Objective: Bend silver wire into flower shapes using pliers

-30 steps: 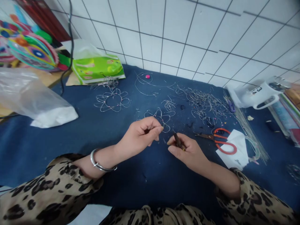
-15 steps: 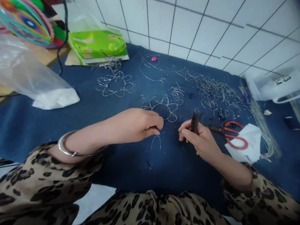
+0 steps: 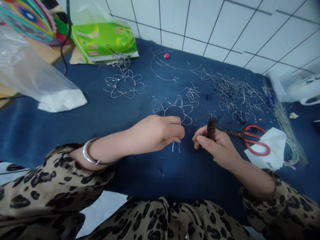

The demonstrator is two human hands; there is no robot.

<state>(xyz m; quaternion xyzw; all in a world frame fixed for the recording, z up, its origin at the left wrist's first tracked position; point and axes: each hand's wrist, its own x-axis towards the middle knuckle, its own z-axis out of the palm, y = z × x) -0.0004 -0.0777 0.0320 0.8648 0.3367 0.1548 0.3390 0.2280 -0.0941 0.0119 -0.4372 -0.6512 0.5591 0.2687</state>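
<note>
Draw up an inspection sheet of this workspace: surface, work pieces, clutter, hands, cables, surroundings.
Surface: dark blue cloth, scattered with small bits.
Work pieces: beaded wire flower, partly hidden by the left hand; second wire flower farther left.
Clutter: tangled wire scraps; orange-handled scissors partly over white paper.
Hands: left over a small wire piece, grip hidden; right hand holding pliers, tips upward.
Cables: dark cable, upper left.
Surroundings: white tiled wall; green packet; plastic bag.

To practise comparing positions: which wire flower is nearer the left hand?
The wire flower partly hidden by the left hand; the other wire flower lies farther off, near the green packet.
</note>
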